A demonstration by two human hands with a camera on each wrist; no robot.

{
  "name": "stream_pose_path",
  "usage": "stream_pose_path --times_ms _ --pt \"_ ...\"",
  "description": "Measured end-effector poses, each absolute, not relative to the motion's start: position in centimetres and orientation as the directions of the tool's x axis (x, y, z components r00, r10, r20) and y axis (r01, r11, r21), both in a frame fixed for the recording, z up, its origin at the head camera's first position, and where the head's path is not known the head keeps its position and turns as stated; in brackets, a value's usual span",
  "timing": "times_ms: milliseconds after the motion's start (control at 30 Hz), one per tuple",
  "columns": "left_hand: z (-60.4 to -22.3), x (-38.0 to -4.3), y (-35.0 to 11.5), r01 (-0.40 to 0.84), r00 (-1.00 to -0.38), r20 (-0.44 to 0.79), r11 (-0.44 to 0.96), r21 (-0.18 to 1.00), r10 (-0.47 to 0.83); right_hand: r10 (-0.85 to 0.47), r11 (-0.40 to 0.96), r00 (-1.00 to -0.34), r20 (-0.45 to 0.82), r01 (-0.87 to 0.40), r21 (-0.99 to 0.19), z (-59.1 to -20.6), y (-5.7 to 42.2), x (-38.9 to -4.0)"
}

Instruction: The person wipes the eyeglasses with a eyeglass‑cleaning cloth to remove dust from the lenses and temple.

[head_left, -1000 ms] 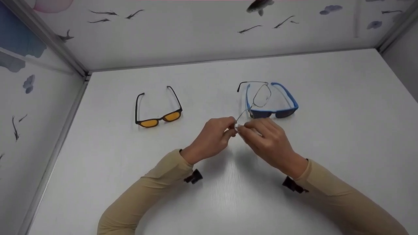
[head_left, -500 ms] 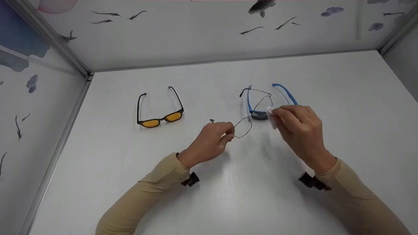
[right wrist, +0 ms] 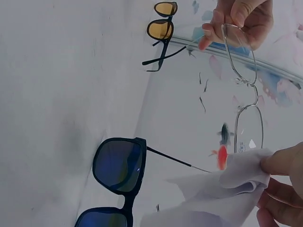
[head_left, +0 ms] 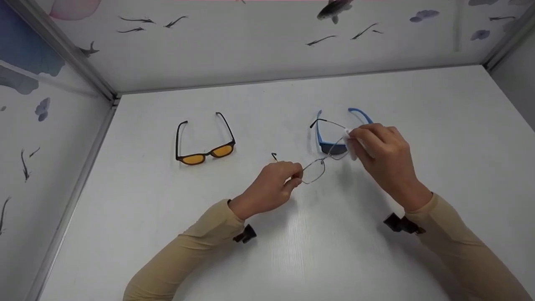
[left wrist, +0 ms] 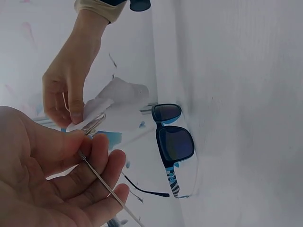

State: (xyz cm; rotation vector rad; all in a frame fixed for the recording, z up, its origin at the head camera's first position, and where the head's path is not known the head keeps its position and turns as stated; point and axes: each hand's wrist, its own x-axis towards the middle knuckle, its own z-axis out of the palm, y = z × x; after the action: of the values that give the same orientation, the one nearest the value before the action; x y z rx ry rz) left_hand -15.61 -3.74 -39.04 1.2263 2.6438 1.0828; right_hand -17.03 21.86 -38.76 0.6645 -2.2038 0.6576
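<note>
Now the white cloth point(right wrist: 222, 196) is pinched by the right hand point(head_left: 386, 161) at the right-hand lens of the wire-rimmed eyeglasses point(right wrist: 256, 92), whereas half a second ago it was held just beside that lens, and a second ago both hands were brought together at the other end. The eyeglasses are held above the table point(head_left: 267, 104), their left end clamped between thumb and fingers of the left hand point(head_left: 271, 186). The blue-framed sunglasses point(head_left: 333, 149), lying towards the table's far right corner, are partly covered by the right hand in the head view and cut off in the right wrist view. Towards the far left corner, the black-framed glasses with orange lenses point(head_left: 205, 154) are left unmoved. The clear lenses are hard to make out; whether the right fingers are closed on the lens through the cloth cannot be told.
</note>
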Motion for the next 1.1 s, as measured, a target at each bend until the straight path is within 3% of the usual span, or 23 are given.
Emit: stream_pose_path --times_ms 200,400,733,1000,1100 --pt "-39.3 -15.7 -3.6 0.641 -0.709 0.245 0.458 0.616 0.661 -0.384 0.683 -0.565 0.731 -0.706 -0.188 -39.1 20.6 -16.9" --pt "-39.4 -15.8 -4.0 0.633 -0.714 0.255 0.445 0.634 0.652 -0.564 0.596 -0.473 0.677 -0.801 -0.063 -39.9 20.7 -16.7" --pt "-39.2 -15.5 -4.4 0.640 -0.700 0.233 0.448 0.623 0.676 -0.397 0.717 -0.576 0.715 -0.681 -0.151 -39.9 21.9 -16.9" --pt "-39.2 -15.2 -4.2 0.633 -0.716 0.211 0.493 0.597 0.665 -0.520 0.611 -0.491 0.698 -0.786 -0.098 -40.9 19.9 -15.4" --pt "-39.2 -15.1 -4.3 0.634 -0.714 0.212 0.489 0.599 0.667 -0.511 0.624 -0.505 0.696 -0.774 -0.104 -41.6 20.3 -15.2"
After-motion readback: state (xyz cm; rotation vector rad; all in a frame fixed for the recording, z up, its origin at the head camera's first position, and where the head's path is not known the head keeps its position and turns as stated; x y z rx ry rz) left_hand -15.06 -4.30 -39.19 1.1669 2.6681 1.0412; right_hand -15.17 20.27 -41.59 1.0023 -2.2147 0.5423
